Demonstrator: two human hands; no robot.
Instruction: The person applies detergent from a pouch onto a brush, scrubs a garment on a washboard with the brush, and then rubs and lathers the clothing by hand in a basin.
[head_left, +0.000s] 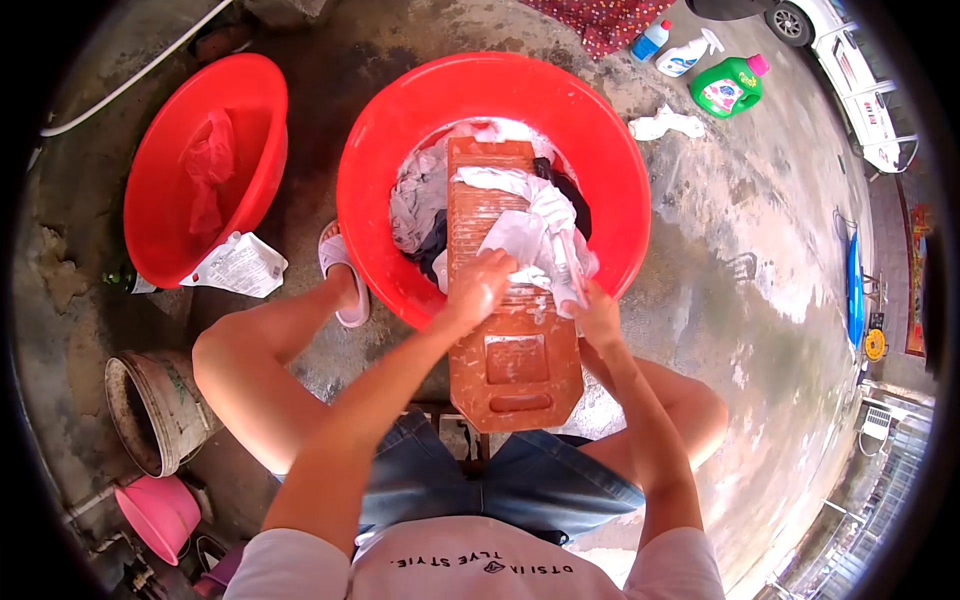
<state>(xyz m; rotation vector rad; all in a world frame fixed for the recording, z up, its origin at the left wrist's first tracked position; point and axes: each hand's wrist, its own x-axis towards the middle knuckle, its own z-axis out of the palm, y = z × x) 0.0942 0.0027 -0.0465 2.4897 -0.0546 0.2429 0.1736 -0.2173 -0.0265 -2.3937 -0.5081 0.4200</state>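
Note:
A brown washboard (516,360) leans over the near rim of a large red basin (610,200), its ridged part reaching down inside. A wet white garment (515,235) lies bunched across the ridges. My left hand (480,287) is closed on the near left part of this garment, with some suds on the skin. At the board's right edge, my right hand (597,315) has its fingers wrapped round a twisted end of the same garment. Soaking around the board are a greyish-white cloth (420,195) on the left and dark cloth (567,190) on the right, with foam behind.
A second red basin (265,150) on the left holds a red plastic bag (210,165), with a white packet (240,265) beside it. A bucket (150,415) and pink basin (165,515) stand lower left. A green detergent bottle (727,88) and spray bottle (688,52) stand upper right.

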